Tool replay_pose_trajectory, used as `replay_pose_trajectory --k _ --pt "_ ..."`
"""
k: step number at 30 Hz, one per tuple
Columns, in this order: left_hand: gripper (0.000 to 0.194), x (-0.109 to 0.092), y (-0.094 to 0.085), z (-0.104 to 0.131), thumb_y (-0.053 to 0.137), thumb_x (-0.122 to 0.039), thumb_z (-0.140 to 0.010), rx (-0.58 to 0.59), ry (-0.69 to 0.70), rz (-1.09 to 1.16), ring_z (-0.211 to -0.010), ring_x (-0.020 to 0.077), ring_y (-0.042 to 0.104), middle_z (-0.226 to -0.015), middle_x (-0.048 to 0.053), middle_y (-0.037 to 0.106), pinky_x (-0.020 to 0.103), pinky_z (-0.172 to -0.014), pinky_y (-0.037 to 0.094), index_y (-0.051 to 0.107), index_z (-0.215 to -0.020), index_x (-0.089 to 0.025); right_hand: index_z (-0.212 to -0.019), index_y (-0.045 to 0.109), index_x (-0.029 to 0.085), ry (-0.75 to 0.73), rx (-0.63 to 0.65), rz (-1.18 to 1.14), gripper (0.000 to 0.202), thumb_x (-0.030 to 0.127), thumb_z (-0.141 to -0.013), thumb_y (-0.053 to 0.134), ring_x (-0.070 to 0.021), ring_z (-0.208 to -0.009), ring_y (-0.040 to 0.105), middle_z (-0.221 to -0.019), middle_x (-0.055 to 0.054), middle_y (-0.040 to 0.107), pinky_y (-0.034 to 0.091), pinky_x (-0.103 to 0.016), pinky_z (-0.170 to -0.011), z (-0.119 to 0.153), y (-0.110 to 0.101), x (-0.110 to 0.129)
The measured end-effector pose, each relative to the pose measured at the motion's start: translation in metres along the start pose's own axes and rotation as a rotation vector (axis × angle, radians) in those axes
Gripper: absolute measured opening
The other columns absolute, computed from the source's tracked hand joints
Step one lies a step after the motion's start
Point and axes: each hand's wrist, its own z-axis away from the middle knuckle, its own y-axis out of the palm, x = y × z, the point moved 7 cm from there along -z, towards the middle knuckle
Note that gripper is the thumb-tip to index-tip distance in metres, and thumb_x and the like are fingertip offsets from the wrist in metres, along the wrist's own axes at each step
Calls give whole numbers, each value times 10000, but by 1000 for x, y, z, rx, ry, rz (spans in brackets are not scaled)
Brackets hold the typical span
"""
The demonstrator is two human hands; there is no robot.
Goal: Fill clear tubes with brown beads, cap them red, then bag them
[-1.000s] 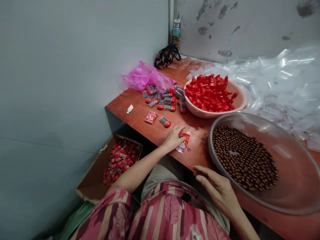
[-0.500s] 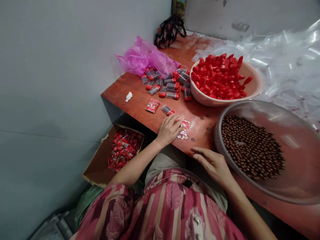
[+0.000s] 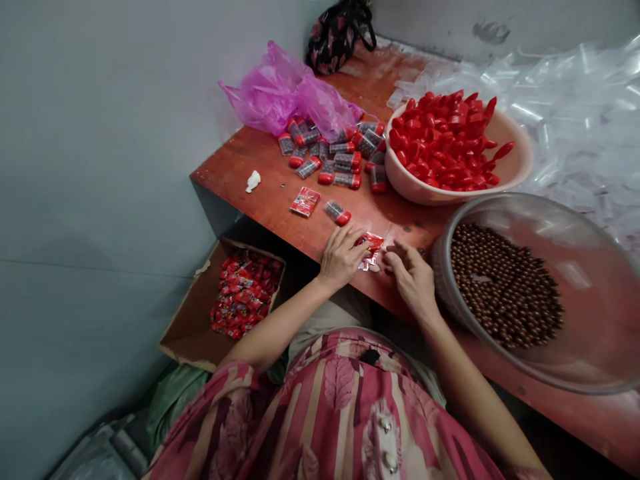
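Note:
My left hand [image 3: 343, 257] rests at the front edge of the table, its fingers and thumb on a small red printed plastic packet [image 3: 371, 248], holding it against the tabletop. Part of the packet is hidden under those fingers. At the packet's right side is my right hand [image 3: 414, 277], with fingers bent and a small gap between thumb and index finger; whether it touches the clear edge is hard to see. Just beyond my left hand lies a clear tube with a red cap [image 3: 337, 212] and dark balls inside. A flat stack of red packets [image 3: 305, 201] sits left of it.
Several filled tubes [image 3: 346, 161] lie beside a pink plastic bag [image 3: 280, 93]. A pink bowl [image 3: 520, 160] holds red caps; a clear basin [image 3: 595, 333] holds brown balls. Clear empty tubes [image 3: 575, 120] pile up behind. A cardboard box [image 3: 187, 327] of red packs stands below left.
My right hand has moved up and left from the table's edge to the packet. My left hand stays on the packet, which looks slightly turned. The camera view has shifted a little.

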Motion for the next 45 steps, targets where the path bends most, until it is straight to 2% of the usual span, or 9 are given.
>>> replay_pose_trajectory --k 5,9,14,21,24,29,37,41,45 --pt "271 1 -19 5 551 -312 -906 -65 -126 273 -1337 251 460 -1300 85 625 492 -1121 363 675 -1134 -236 -1199 543 198 155 91 -318 611 460 -686 748 -110 -549 572 -749 35 610 495 -240 -486 -22 27 10" --pt "508 26 -29 13 664 -453 -808 -89 -486 791 -1174 254 600 -1273 124 635 404 -1014 474 610 -1243 -196 -1128 572 204 108 164 -322 512 373 -681 756 -84 -510 494 -635 75 527 421 -211 -480 -34 35 33" --pt "377 41 -13 25 717 -488 -735 98 -765 1288 -800 177 678 -863 54 724 302 -795 538 738 -872 -138 -1117 576 185 108 347 -301 551 366 -640 784 -84 -499 485 -610 76 541 389 -215 -482 -42 57 45" --pt "357 50 -12 41 834 -423 -587 -49 -1020 1515 -661 134 665 -700 36 703 303 -743 561 734 -730 -111 -1013 635 186 100 427 -249 478 420 -626 792 -92 -496 519 -624 53 592 423 -227 -489 -44 85 45" --pt "355 59 -17 47 852 -413 -553 -183 -1076 1505 -618 133 659 -667 45 705 292 -694 562 721 -675 -106 -957 678 187 -36 392 -39 398 498 -712 713 -154 -618 617 -731 -18 677 494 -286 -600 -59 86 56" --pt "395 71 -27 52 886 -409 -464 -314 -1157 1479 -546 121 637 -598 50 686 251 -603 529 671 -577 -97 -1102 684 151 -291 124 701 432 482 -885 512 -288 -924 654 -1090 -165 675 493 -416 -821 -96 87 80" --pt "425 76 -38 56 892 -410 -443 -398 -1169 1480 -520 106 611 -576 35 668 256 -599 517 617 -552 -104 -999 725 181 -262 243 1004 490 589 -888 478 -303 -944 659 -1084 -171 665 495 -386 -753 -100 108 73" --pt "457 78 -36 57 888 -433 -444 -424 -1169 1470 -496 93 576 -541 4 630 240 -566 484 563 -531 -124 -1050 699 167 -320 218 668 474 568 -884 508 -269 -896 668 -1059 -149 690 509 -399 -780 -86 98 90" --pt "501 77 -40 55 872 -426 -502 -468 -1055 1270 -437 31 415 -453 -72 462 182 -474 337 461 -473 -141 -1130 643 181 -158 486 19 514 569 -793 631 -173 -750 660 -952 -71 716 537 -305 -663 -55 111 86"
